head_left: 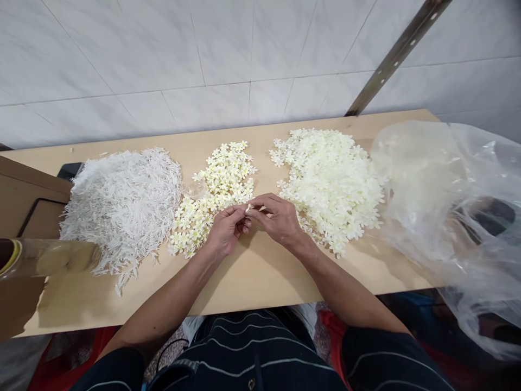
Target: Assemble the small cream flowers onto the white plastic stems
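Observation:
My left hand [228, 228] and my right hand [279, 216] meet over the table, fingertips touching. Between them is a small cream artificial flower [248, 208], pinched by the thumb and finger of each hand; its far side is hidden by the fingers. Just behind and left of my left hand spreads a pile of cream flowers with yellow centres [228, 171]. Beyond my right hand lies a larger heap of pale flower pieces [329, 179]. On the left is a mound of thin white stem-like pieces [126, 195].
A clear plastic bag [423, 179] slumps over the table's right end. At the left, a clear plastic jar [49, 258] lies beside a cardboard box [28, 190]. The wooden table [260, 282] backs onto a tiled wall [228, 49] with a metal upright [394, 60].

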The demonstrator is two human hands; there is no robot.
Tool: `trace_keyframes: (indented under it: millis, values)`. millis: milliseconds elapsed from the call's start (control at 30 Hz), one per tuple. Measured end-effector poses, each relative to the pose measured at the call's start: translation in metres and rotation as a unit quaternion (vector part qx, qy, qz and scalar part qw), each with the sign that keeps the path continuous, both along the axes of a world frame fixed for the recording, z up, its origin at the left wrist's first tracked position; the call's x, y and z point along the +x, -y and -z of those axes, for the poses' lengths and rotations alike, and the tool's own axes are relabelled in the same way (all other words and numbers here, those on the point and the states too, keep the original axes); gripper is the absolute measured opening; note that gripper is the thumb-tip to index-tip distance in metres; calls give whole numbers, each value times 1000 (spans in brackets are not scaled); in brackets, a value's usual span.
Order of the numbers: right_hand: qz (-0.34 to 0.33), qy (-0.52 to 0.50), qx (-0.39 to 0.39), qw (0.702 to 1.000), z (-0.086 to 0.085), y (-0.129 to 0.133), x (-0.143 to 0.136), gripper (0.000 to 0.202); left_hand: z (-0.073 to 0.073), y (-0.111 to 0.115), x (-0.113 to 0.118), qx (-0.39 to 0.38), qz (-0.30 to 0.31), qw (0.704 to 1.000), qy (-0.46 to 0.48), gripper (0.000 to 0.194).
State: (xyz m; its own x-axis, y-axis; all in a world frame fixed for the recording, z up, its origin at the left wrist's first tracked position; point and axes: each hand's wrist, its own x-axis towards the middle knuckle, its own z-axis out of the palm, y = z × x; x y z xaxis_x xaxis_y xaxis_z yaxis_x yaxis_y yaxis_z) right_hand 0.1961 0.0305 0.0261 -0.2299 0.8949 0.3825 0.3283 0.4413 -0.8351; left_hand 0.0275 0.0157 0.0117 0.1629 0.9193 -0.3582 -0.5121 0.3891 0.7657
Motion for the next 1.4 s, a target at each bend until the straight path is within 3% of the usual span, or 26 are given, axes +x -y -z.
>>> trace_keyframes:
  millis: [133, 433, 700, 800, 1067, 1167, 1267, 1400]
  values:
    - [-6, 27, 30, 999, 1, 2, 0, 29, 1, 1, 1, 3, 2, 1000, 9, 36]
    - [14, 93, 96, 991, -1, 2, 3, 21, 0, -1, 1, -5, 26, 999, 24, 38]
    - [-22, 101, 51, 993, -5, -4, 11, 11, -1, 2, 4, 8, 34, 999, 32, 34]
    - [-27, 81, 31, 996, -5, -5, 12, 22, -6, 1, 0, 15, 29, 999, 16, 36]
    - [-36, 122, 86, 988, -2, -6, 9, 25, -5, -2, -7, 40, 24, 999, -2, 43]
    - [-62, 101, 33, 992, -7, -5, 12, 28, -6, -3, -9, 43, 32, 999, -2, 41]
    - [-81, 28, -77, 993, -13, -3, 13, 32, -7, -4, -12, 52, 40, 998, -5, 39]
    - [-91, -88, -199, 972, -14, -5, 12, 33, -8, -5, -15, 88, 45, 995, -31, 37]
